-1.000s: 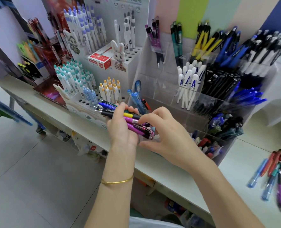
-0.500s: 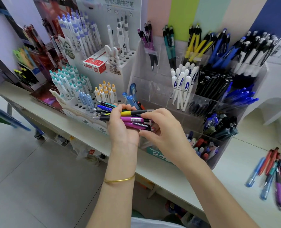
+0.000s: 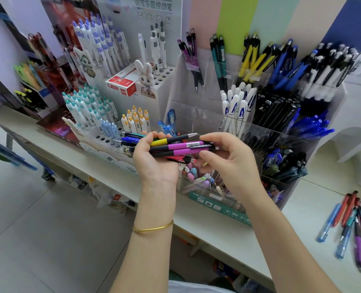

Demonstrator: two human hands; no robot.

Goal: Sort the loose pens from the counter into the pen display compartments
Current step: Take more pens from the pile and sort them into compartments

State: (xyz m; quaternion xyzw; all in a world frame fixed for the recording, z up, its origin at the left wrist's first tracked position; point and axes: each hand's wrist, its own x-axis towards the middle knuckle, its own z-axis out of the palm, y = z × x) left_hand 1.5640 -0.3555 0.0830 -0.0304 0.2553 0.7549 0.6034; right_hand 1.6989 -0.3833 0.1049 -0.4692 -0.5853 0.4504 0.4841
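Note:
My left hand [image 3: 154,163] grips a bundle of pens [image 3: 175,148] held level in front of the clear acrylic pen display [image 3: 196,115]: purple, yellow, blue and red ones with black grips. My right hand [image 3: 232,161] pinches the right ends of the purple pens between thumb and fingers. The display's tiered compartments hold purple pens [image 3: 189,49], teal pens [image 3: 218,53], yellow pens [image 3: 253,60], blue pens [image 3: 287,64] and white-and-black pens [image 3: 327,70]. A pile of loose pens [image 3: 355,225] lies on the white counter [image 3: 302,208] at the right.
A white peg-hole stand [image 3: 164,81] with cartoon pens, a rabbit figure [image 3: 147,79] and a red-and-white box [image 3: 121,82] sits left of the display. Red and dark racks [image 3: 48,60] stand further left. The counter's front edge runs diagonally; grey floor lies below left.
The view has shifted down a little. My right hand has slid to the right ends of the purple pens, which now stick out further to the right from my left hand.

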